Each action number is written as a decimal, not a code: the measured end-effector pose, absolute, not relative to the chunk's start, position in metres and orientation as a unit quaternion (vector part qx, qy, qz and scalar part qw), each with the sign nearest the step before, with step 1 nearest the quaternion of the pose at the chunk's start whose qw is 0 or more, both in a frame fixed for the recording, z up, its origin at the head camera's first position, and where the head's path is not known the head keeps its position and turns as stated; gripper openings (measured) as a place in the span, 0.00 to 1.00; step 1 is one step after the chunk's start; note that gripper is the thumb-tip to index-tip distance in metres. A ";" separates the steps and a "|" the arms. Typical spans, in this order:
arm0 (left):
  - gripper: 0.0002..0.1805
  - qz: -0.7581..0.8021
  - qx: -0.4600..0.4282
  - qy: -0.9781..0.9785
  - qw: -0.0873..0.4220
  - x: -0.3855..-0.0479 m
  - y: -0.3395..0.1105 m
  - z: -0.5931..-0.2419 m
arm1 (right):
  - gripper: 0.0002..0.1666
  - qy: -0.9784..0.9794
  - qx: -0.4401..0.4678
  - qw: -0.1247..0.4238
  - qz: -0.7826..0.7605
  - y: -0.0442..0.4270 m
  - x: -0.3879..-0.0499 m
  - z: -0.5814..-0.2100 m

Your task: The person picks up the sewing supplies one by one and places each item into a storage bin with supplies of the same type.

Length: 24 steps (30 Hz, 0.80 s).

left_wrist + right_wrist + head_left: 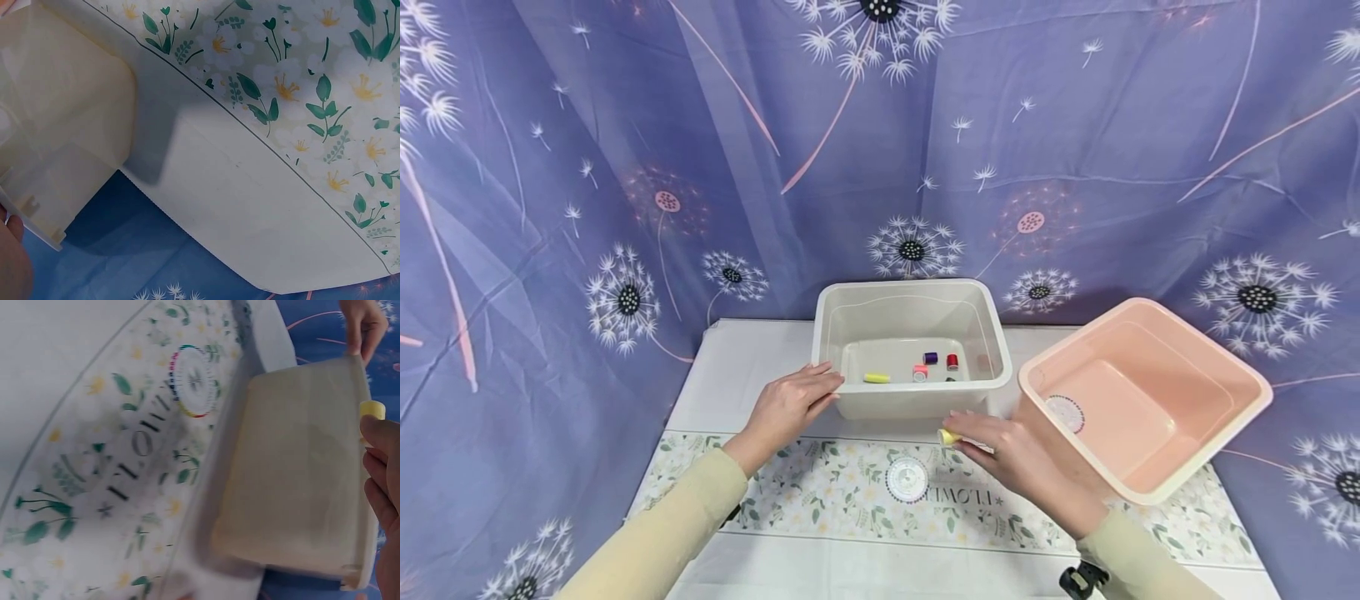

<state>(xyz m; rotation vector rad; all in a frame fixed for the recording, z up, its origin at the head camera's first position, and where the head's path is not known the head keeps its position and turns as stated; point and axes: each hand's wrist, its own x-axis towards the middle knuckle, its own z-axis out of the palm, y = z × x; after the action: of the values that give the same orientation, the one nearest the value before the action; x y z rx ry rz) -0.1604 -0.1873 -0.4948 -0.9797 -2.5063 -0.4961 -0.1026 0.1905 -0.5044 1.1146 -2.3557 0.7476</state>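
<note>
My right hand (1011, 454) pinches a yellow thread spool (949, 437) between thumb and fingers, just in front of the off-white bin (917, 407). In the right wrist view the spool (372, 410) sticks up past the thumb, near the bin's rim. My left hand (790, 408) grips the rim at the bin's front left corner, fingers over the edge and thumb outside. Inside the bin lie a purple spool (930, 358), a red spool (952, 362), a pink spool (920, 373) and a yellow piece (876, 378). A small dark thing (951, 380) is mostly hidden by the front rim.
To the right stands a tilted-looking pink bin (1138, 400) with a white disc (1065, 413) in it. A white pin wheel (907, 480) with coloured heads round its edge lies on the floral table cover (820, 492). A purple dandelion curtain (820, 225) hangs behind.
</note>
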 end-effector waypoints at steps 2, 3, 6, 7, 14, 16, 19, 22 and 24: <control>0.18 -0.177 -0.352 -0.896 0.203 -0.161 -0.187 -0.495 | 0.26 -0.846 0.404 0.217 0.271 0.189 -0.106 -0.499; 0.18 -0.177 -0.353 -0.896 0.203 -0.161 -0.187 -0.495 | 0.26 -0.845 0.406 0.220 0.271 0.188 -0.107 -0.496; 0.18 -0.178 -0.354 -0.895 0.206 -0.161 -0.187 -0.495 | 0.26 -0.842 0.408 0.223 0.274 0.185 -0.110 -0.487; 0.18 -0.177 -0.355 -0.894 0.207 -0.161 -0.187 -0.495 | 0.26 -0.841 0.409 0.223 0.275 0.185 -0.112 -0.484; 0.18 -0.178 -0.355 -0.893 0.209 -0.160 -0.187 -0.494 | 0.28 -0.845 0.408 0.222 0.265 0.181 -0.122 -0.463; 0.18 -0.179 -0.355 -0.893 0.210 -0.160 -0.187 -0.494 | 0.28 -0.847 0.408 0.218 0.263 0.179 -0.125 -0.458; 0.18 -0.181 -0.355 -0.893 0.211 -0.160 -0.187 -0.494 | 0.27 -0.844 0.412 0.214 0.268 0.176 -0.131 -0.451; 0.18 -0.180 -0.355 -0.892 0.212 -0.160 -0.186 -0.494 | 0.26 -0.838 0.418 0.222 0.270 0.174 -0.137 -0.447; 0.19 -0.179 -0.355 -0.892 0.213 -0.160 -0.187 -0.494 | 0.25 -0.834 0.421 0.228 0.273 0.173 -0.142 -0.445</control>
<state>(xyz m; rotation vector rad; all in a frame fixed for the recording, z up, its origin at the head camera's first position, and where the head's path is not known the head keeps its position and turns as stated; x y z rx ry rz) -0.1602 -0.1865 -0.4939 -0.9862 -2.4761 -0.4980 -0.1416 0.1727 -0.4451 1.1608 -2.2982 0.7508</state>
